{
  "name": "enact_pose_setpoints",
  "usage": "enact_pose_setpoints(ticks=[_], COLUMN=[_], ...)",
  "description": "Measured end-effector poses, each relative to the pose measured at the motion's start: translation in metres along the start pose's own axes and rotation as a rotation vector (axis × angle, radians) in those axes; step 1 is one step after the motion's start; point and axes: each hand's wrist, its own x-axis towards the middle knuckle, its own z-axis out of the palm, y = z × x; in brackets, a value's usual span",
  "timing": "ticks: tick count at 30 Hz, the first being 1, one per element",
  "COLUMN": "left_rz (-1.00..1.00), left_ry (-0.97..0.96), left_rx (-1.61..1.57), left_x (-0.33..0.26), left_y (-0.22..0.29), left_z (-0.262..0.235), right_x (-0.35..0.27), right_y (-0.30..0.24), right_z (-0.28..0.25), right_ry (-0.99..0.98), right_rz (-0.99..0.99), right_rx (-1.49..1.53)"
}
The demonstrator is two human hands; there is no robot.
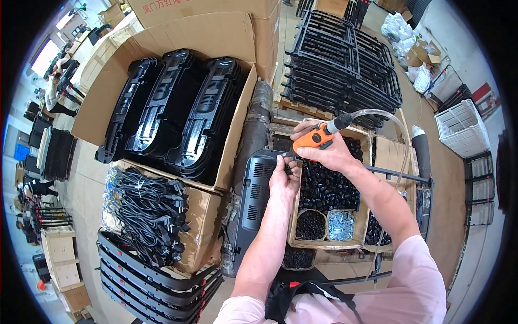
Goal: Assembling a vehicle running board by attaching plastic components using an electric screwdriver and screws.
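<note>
My right hand (335, 155) is wrapped round an orange air screwdriver (305, 141), with a clear hose (389, 115) running from its grey rear end. The tool's front end points toward the far end of a long black vented plastic cover (250, 216), and its tip is hard to see. My left hand (286, 175) is closed at the cover's far right edge, fingertips pinched. Small dark pieces seem to lie in its curled fingers, too small to name. The cover lies lengthwise on a padded, worn surface (263, 100).
To the right, a divided wooden tray (295, 244) holds black caps (324, 189), dark screws (310, 224) and silver screws (340, 224). A carton (245, 81) of black plastic shells stands left, above bundled power cords (145, 208) and stacked curved black parts (140, 283). Black metal frames (340, 65) are stacked beyond.
</note>
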Motion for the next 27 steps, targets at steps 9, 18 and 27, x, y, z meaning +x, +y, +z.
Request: enact_pose_setpoints(ticks=[9, 18, 27], left_rz=[0.008, -0.049, -0.064], left_ry=[-0.06, -0.081, -0.07], left_rx=[0.026, 0.261, 0.391], left_x=[-0.004, -0.039, -0.065], left_y=[0.011, -0.002, 0.003], left_z=[-0.002, -0.004, -0.01], right_x=[0.012, 0.04, 0.055], right_y=[-0.001, 0.012, 0.026], right_z=[0.017, 0.034, 0.046], right_ry=[-0.022, 0.019, -0.03], right_rz=[-0.016, 0.031, -0.014], right_rx=[-0.012, -0.121, -0.246])
